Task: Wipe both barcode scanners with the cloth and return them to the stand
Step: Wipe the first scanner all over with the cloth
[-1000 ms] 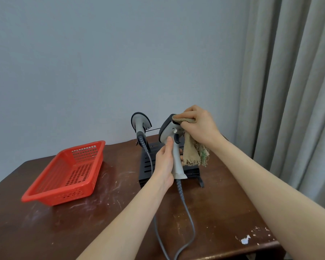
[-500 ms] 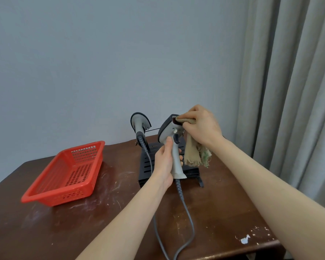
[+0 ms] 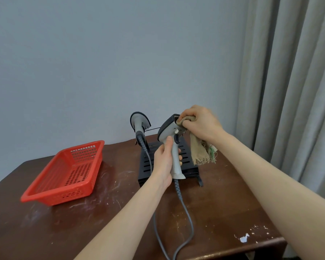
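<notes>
Holding the first scanner (image 3: 167, 129) nearly upright in the centre of the frame, the left grip (image 3: 164, 163) has its fingers and thumb closed round the grey handle, so the long axis runs from the head at the top to the cable (image 3: 188, 218) end at the bottom. The right grip (image 3: 202, 124) is closed on the cloth (image 3: 200, 152) and presses a bunched part of it against the front window of the head, while the rest hangs loose below the wrist. The stand (image 3: 188, 166) lies directly behind and below the handle, so I judge that the left grip is the nearer one for the return (a short way down and away from the person). The second scanner (image 3: 140, 121) stands at the left rear of the stand, just beside the first one but apart from it; the right part of the stand seems free. The cable loops over the counter (image 3: 229, 199) toward the lower edge and could drag. The red basket (image 3: 83, 144) at the left and the curtain (image 3: 289, 91) at the right are well apart from this path.
</notes>
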### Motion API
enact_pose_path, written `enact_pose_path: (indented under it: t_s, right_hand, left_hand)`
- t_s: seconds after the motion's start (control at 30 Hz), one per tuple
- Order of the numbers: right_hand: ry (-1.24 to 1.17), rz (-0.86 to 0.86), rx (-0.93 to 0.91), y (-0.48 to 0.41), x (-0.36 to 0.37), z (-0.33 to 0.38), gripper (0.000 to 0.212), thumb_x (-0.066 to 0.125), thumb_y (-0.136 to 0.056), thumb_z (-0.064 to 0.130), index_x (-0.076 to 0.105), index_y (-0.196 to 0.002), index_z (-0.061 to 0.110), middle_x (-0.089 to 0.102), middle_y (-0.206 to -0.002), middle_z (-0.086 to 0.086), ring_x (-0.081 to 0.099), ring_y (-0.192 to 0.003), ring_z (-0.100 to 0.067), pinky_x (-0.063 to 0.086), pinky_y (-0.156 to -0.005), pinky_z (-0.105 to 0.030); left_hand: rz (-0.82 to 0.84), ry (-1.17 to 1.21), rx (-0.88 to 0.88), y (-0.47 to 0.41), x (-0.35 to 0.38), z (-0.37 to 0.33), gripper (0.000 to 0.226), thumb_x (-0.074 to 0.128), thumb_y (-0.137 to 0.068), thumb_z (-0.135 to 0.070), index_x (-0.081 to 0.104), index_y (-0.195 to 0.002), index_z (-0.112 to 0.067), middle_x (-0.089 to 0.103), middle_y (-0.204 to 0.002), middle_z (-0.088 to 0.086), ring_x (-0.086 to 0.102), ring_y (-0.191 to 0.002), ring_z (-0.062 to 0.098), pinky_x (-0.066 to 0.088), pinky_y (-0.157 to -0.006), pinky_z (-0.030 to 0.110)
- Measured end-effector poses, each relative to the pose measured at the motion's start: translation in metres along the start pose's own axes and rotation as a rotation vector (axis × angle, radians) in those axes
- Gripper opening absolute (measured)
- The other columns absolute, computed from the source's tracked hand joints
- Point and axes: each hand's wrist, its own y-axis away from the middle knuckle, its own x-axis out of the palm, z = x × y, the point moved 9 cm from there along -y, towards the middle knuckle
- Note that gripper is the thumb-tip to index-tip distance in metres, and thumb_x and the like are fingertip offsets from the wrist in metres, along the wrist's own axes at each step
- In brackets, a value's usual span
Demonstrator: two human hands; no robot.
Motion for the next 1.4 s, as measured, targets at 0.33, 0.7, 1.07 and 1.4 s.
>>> enact_pose_path:
  t_s: [0.33, 0.7, 1.07, 1.4]
  right_hand:
    - [0.135, -0.059, 0.016, 0.002, -0.004, -0.003, 0.024, 0.052, -0.085, 0.017, 0.071, -0.085, 0.032, 0.057, -0.097, 0.003, 0.054, -0.087, -0.02, 0.041, -0.069, -0.031]
    - [0.457, -0.037, 0.065, 0.002, -0.013, -0.01, 0.029, 0.047, -0.091, 0.025, 0.069, -0.107, 0.035, 0.059, -0.11, 0.003, 0.059, -0.101, -0.027, 0.039, -0.071, -0.029]
    - [0.105, -0.055, 0.097, 0.003, -0.005, -0.019, 0.023, 0.058, -0.084, 0.021, 0.073, -0.099, 0.028, 0.071, -0.091, 0.001, 0.062, -0.091, -0.022, 0.05, -0.073, -0.032]
    - [0.157, -0.102, 0.045, 0.005, -0.002, -0.011, 0.026, 0.055, -0.09, 0.023, 0.072, -0.105, 0.035, 0.062, -0.107, 0.005, 0.059, -0.1, -0.019, 0.044, -0.077, -0.03]
  left_hand:
    - [-0.001, -0.001, -0.007, -0.001, 0.001, 0.001, 0.037, 0.05, -0.094, -0.045, 0.059, -0.098, -0.009, 0.059, -0.074, 0.005, 0.053, -0.054, 0.014, 0.047, -0.052, 0.027]
    - [-0.048, 0.01, -0.012, -0.003, -0.01, 0.003, 0.038, 0.05, -0.094, -0.046, 0.06, -0.092, -0.009, 0.058, -0.071, 0.003, 0.052, -0.054, 0.014, 0.045, -0.052, 0.027]
    - [-0.056, -0.061, -0.009, 0.001, -0.003, 0.004, 0.044, 0.05, -0.091, -0.053, 0.065, -0.106, -0.015, 0.067, -0.111, 0.014, 0.064, -0.099, 0.029, 0.052, -0.088, 0.041]
    - [-0.061, -0.074, 0.01, 0.0, -0.003, 0.002, 0.043, 0.052, -0.09, -0.054, 0.064, -0.099, -0.014, 0.066, -0.099, 0.015, 0.062, -0.087, 0.023, 0.052, -0.084, 0.039]
